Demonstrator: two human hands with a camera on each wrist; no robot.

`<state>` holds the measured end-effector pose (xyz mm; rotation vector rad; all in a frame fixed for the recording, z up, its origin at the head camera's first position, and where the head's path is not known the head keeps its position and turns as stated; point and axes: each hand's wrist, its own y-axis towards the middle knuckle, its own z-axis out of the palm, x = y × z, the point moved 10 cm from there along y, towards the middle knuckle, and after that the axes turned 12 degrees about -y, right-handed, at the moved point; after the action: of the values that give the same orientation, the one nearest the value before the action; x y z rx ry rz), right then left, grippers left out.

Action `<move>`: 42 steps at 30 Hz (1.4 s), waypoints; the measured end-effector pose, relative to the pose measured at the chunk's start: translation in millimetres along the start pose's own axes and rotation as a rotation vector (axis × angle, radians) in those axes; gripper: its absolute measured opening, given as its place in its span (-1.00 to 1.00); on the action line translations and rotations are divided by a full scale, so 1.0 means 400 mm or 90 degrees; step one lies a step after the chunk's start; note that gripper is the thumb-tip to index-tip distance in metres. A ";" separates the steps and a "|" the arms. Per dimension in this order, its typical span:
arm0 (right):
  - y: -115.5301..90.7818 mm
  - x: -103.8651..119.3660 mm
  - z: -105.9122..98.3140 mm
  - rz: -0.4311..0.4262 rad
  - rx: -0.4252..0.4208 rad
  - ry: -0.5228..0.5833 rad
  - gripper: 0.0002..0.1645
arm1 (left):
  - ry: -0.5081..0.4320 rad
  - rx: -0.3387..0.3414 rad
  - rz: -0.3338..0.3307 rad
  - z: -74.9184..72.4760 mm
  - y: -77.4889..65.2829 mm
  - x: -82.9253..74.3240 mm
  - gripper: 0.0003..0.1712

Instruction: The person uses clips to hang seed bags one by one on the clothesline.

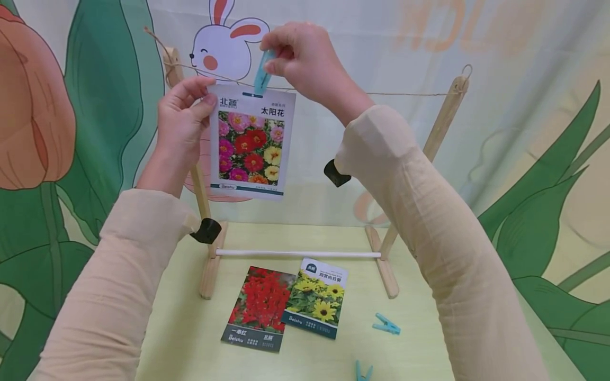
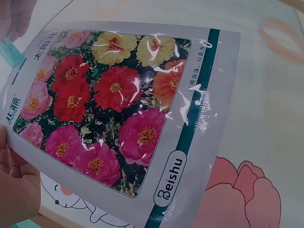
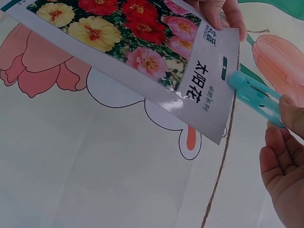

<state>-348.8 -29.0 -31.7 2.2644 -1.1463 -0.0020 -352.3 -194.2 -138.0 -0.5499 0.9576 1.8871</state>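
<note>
Pinching the flower packet (image 1: 250, 145) by its upper left corner in the left hand (image 1: 183, 114), up at the twine (image 1: 410, 94) — pinching a blue clothespin (image 1: 263, 74) in the right hand (image 1: 305, 58), with the tip at the packet's top edge. Below, on the surface (image 1: 176, 338) — a red-flower packet (image 1: 259, 304), partly under a yellow-flower packet (image 1: 315, 299), near two loose clothespins (image 1: 387, 324).

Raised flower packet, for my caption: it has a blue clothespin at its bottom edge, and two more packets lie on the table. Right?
Not the bottom: the head view shows the blue clothespin at the raised flower packet's top edge. Two more packets lie on the table.
</note>
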 end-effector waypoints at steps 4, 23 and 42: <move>0.000 0.001 -0.003 0.001 -0.001 0.001 -0.69 | -0.006 0.007 0.004 0.003 -0.003 -0.004 -0.83; 0.000 -0.003 0.000 0.010 0.015 0.023 -0.66 | -0.009 -0.004 0.008 0.011 -0.006 -0.009 -0.80; 0.008 -0.019 0.035 0.023 0.027 -0.001 -0.53 | 0.044 -0.027 -0.009 -0.009 -0.004 0.007 -0.72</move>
<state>-359.3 -31.9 -43.4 2.2806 -1.1984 0.0346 -352.2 -195.2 -142.9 -0.6490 0.9583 1.8896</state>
